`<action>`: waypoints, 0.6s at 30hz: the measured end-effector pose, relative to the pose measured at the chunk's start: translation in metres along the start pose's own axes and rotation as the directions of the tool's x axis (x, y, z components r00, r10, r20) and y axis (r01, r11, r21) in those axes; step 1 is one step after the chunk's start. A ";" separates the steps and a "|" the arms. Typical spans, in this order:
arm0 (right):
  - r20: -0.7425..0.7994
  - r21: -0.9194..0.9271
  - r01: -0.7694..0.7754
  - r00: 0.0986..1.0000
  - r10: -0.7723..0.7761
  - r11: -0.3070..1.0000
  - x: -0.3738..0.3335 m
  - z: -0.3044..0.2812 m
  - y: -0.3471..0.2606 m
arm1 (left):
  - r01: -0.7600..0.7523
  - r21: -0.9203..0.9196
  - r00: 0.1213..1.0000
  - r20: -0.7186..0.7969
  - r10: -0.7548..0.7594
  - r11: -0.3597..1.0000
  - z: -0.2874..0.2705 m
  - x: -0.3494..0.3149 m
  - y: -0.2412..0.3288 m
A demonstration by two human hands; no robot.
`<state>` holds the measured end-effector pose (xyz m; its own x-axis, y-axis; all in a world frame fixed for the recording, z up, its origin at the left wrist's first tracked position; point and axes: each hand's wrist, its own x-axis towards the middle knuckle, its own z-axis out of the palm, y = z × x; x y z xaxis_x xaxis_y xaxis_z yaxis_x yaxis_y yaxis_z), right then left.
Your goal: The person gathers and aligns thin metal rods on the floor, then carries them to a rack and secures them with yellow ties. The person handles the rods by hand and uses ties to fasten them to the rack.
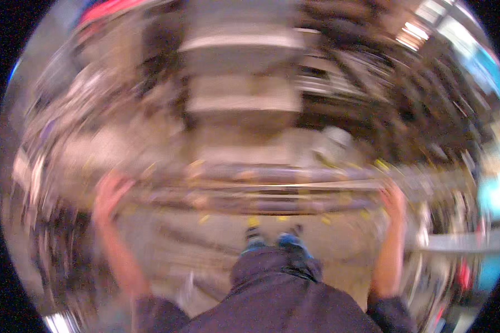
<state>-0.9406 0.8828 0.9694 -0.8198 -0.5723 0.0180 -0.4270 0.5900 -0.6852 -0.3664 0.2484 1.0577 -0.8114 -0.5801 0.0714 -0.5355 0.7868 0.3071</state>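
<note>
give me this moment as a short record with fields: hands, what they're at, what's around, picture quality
left hand: left hand raised, at the left end of the long bundle of grey metal bars; grip too blurred to tell
right hand: right hand raised, at the bundle's right end; grip unclear
below: blue shoes on the pale floor
behind: blurred stacked shelving
picture quality: heavy motion blur

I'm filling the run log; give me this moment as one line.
left hand: on long bundle of rods, grip unclear | right hand: at its other end | view: motion-blurred
</note>
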 end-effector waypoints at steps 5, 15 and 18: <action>0.036 0.832 -0.385 0.756 0.654 0.399 -0.057 0.007 0.094 | 0.085 0.051 0.995 0.054 -0.088 0.995 0.005 0.027 -0.006; 0.166 0.786 -0.417 0.853 0.494 0.456 -0.164 0.016 0.207 | -0.034 0.036 0.923 -0.383 0.045 0.999 0.096 0.026 -0.034; -0.468 0.427 -0.341 0.709 0.528 0.837 -0.209 0.043 0.114 | 0.314 -0.339 0.751 -0.483 -0.451 0.887 0.107 0.046 0.028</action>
<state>-0.8018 1.0453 0.8566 -0.9851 0.1719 -0.0080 0.0852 0.4464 -0.8908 -0.4435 0.2663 0.9683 -0.2547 -0.8918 0.3738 -0.6502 0.4441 0.6164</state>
